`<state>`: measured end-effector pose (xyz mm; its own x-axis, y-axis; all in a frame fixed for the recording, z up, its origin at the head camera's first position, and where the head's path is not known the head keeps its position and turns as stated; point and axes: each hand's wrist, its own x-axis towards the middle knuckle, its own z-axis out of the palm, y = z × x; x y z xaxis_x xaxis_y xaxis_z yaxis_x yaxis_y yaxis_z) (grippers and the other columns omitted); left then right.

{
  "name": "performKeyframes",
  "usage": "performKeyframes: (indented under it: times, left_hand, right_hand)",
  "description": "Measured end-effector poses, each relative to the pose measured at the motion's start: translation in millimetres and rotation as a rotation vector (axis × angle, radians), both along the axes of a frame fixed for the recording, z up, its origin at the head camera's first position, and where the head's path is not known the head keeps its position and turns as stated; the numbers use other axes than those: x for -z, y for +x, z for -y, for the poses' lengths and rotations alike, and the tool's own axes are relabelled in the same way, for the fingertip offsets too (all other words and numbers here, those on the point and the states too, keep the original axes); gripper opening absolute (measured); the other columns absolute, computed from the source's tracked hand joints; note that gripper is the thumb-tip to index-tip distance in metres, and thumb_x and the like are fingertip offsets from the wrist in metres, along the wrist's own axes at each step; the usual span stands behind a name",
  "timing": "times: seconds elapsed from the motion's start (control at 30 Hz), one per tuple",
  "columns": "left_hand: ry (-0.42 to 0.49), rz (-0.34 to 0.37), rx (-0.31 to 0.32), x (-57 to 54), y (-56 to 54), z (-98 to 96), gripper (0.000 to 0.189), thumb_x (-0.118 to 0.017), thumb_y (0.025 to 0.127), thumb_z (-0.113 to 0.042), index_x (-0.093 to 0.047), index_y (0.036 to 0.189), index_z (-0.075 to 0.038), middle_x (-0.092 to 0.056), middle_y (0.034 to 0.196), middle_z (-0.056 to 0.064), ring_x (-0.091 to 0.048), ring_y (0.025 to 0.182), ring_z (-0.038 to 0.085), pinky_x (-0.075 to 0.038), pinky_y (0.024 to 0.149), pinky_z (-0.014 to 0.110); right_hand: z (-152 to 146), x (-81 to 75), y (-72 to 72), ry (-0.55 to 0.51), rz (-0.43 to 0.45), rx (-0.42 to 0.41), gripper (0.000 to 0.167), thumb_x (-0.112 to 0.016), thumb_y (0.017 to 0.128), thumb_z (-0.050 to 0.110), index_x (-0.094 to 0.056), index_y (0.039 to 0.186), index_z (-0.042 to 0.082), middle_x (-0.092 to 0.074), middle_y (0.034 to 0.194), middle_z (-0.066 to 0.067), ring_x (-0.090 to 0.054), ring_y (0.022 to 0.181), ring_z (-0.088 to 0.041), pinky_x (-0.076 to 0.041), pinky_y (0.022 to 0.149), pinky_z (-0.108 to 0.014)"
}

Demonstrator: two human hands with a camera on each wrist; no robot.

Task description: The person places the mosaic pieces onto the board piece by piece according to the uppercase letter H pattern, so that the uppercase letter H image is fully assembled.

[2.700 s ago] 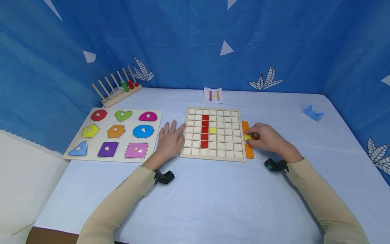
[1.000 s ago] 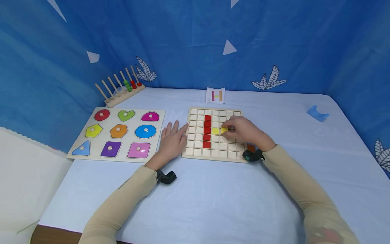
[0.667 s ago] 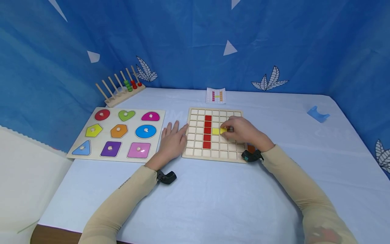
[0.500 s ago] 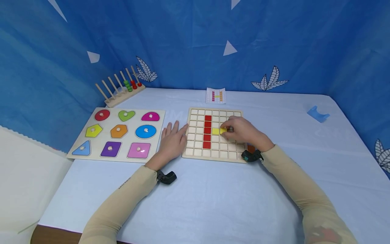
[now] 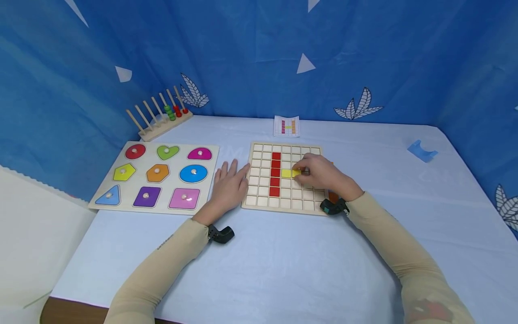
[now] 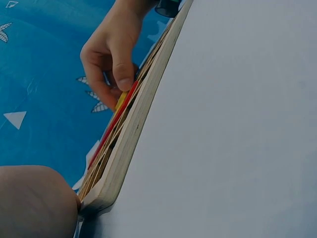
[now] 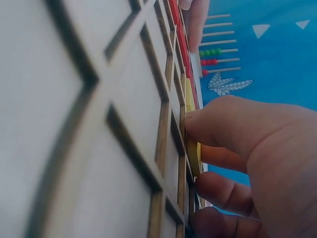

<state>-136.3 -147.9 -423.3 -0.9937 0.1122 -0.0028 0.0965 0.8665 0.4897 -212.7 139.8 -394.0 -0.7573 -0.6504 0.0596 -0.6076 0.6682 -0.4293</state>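
A wooden grid board point(image 5: 297, 204) lies on the table in the head view, its cells edged by thin strips. One column holds several red tiles point(image 5: 275, 182). Directly right of that column a yellow tile point(image 5: 285, 173) sits in a cell. My right hand point(image 5: 319, 172) pinches a second yellow tile point(image 7: 194, 151) between thumb and fingers, at the cell beside the first one. In the right wrist view this tile stands slightly proud of the strips. My left hand point(image 5: 228, 188) lies with fingers spread, its fingertips at the board's left edge.
Orange tiles point(image 5: 333, 197) lie at the board's right edge, partly behind my right wrist. A small pattern card point(image 5: 286, 126) is behind the board. Left stand a knobbed shape puzzle point(image 5: 162, 204) and a peg bead rack point(image 5: 166, 128). A blue curved piece point(image 5: 422, 151) lies far right.
My right hand has carried the second yellow tile from the board's right edge leftward, to the cell beside the first yellow tile. In the last half second it has stayed there. My left hand keeps its place.
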Motion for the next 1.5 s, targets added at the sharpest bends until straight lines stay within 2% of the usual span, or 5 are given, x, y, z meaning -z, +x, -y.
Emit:
performKeyframes:
  times: [0.67, 1.5]
  left_hand:
    - [-0.006, -0.003, 0.004, -1.7, 1.1, 2.6, 0.054, -0.038, 0.105, -0.026, -0.041, 0.158, -0.016, -0.02, 0.169, 0.024, -0.006, 0.158, 0.047, -0.005, 0.126, 0.063]
    - [-0.012, -0.011, 0.008, 1.2, 1.4, 1.2, 0.053, -0.039, 0.105, -0.025, -0.042, 0.157, -0.017, -0.022, 0.168, 0.024, -0.007, 0.158, 0.047, -0.005, 0.126, 0.064]
  right_hand:
    - [2.6, 0.0, -0.1, -0.002, -0.004, 0.002, 0.027, -0.075, 0.089, 0.017, -0.077, 0.114, 0.006, -0.071, 0.1, -0.01, -0.054, 0.08, -0.019, -0.045, 0.07, -0.033]
    - [-1.8, -0.9, 3.6, -0.007, 0.002, 0.006, 0.026, -0.075, 0.09, 0.016, -0.077, 0.114, 0.005, -0.071, 0.099, -0.01, -0.054, 0.08, -0.019, -0.045, 0.07, -0.032]
